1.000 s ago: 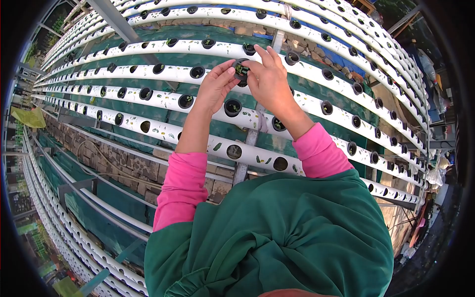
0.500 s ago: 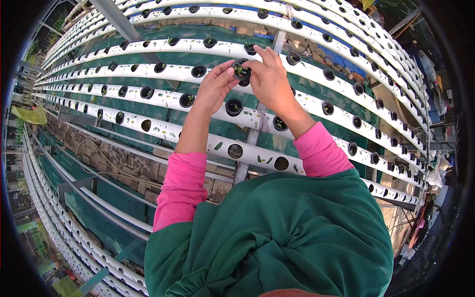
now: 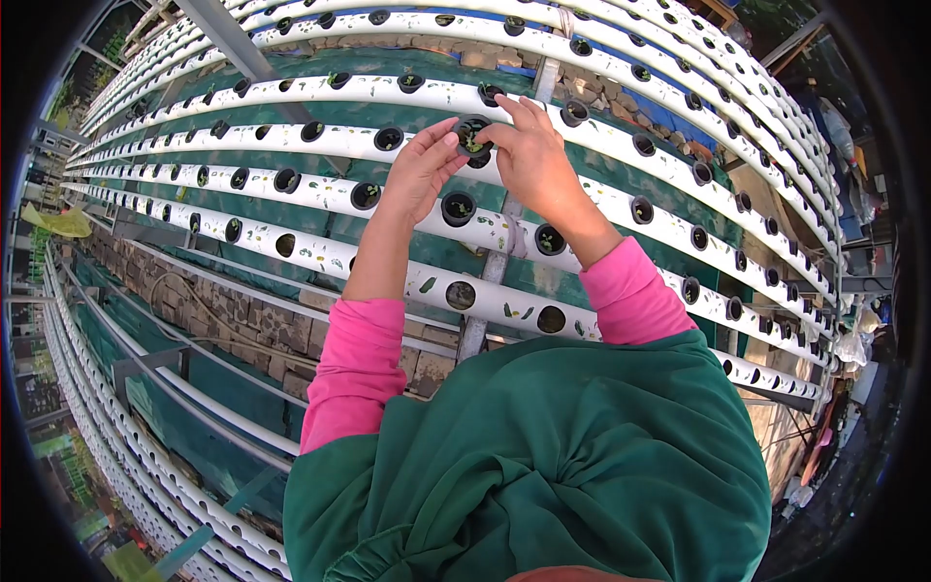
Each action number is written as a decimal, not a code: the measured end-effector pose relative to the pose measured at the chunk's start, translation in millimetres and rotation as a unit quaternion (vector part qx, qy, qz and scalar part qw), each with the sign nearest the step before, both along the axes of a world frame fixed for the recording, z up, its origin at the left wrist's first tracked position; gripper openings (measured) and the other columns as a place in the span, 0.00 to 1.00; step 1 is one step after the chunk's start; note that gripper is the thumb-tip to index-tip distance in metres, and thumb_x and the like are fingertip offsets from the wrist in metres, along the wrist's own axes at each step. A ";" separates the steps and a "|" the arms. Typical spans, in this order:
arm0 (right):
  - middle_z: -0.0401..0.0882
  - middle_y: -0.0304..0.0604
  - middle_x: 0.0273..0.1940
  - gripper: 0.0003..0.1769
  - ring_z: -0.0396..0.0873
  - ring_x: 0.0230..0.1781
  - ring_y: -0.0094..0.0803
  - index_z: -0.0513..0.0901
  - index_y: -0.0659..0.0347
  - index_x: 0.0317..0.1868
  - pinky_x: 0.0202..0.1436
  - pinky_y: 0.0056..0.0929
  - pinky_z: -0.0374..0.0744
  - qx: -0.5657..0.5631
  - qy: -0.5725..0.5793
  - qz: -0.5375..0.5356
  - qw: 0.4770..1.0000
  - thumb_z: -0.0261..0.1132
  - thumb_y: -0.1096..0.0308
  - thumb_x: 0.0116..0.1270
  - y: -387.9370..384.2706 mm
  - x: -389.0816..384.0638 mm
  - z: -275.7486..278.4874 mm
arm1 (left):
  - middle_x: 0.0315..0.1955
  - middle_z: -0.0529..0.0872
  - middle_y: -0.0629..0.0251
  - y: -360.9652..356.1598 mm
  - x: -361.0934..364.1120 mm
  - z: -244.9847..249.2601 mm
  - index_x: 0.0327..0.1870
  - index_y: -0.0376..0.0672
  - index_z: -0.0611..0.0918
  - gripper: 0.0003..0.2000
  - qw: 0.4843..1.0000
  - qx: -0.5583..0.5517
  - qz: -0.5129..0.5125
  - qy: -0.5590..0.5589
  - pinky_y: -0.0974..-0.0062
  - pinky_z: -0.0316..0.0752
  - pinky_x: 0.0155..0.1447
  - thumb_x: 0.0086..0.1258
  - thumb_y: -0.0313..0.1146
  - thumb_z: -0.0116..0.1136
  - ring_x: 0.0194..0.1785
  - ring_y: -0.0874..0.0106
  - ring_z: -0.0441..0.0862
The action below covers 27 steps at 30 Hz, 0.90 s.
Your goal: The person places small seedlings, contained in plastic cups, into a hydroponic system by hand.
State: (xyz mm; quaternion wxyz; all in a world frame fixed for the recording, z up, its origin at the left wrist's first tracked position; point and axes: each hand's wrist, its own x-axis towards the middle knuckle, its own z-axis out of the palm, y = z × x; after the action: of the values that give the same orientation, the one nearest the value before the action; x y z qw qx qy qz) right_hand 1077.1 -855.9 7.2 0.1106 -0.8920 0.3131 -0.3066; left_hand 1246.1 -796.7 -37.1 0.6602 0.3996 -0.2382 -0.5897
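Observation:
A small black net pot (image 3: 473,136) with a green seedling in it is held between both hands, above a white pipe (image 3: 320,139) with round holes. My left hand (image 3: 421,174) pinches the pot's left rim with fingertips. My right hand (image 3: 534,162) grips its right side from above. Just below the hands, another pot with a seedling (image 3: 458,208) sits in a hole of the lower pipe (image 3: 310,195). Pink sleeves cover both forearms, and green cloth fills the lower frame.
Several white pipes run in tiers from left to upper right, some holes empty (image 3: 461,295), some with black pots (image 3: 550,240). A grey upright support (image 3: 490,274) crosses under the hands. A stone wall (image 3: 233,325) and more pipe rows lie at lower left.
Both hands and the pot have stayed nearly in place; my right hand's fingers shifted slightly over the pot's rim.

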 end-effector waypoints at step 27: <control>0.75 0.52 0.57 0.34 0.74 0.58 0.50 0.71 0.58 0.62 0.60 0.40 0.75 0.111 0.031 0.164 0.980 0.67 0.79 0.50 -31.1 12.3 -29.1 | 0.44 0.82 0.65 -19.9 13.1 -24.4 0.53 0.43 0.77 0.16 0.992 0.087 -0.075 -0.041 0.74 0.76 0.55 0.74 0.44 0.55 0.45 0.73 0.80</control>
State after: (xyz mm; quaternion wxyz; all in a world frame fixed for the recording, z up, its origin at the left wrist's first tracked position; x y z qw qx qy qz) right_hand 1089.4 -887.0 -21.9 0.2477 -0.9226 0.1979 -0.2196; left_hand 1259.2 -816.6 -61.5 0.5661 0.4604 -0.2422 -0.6394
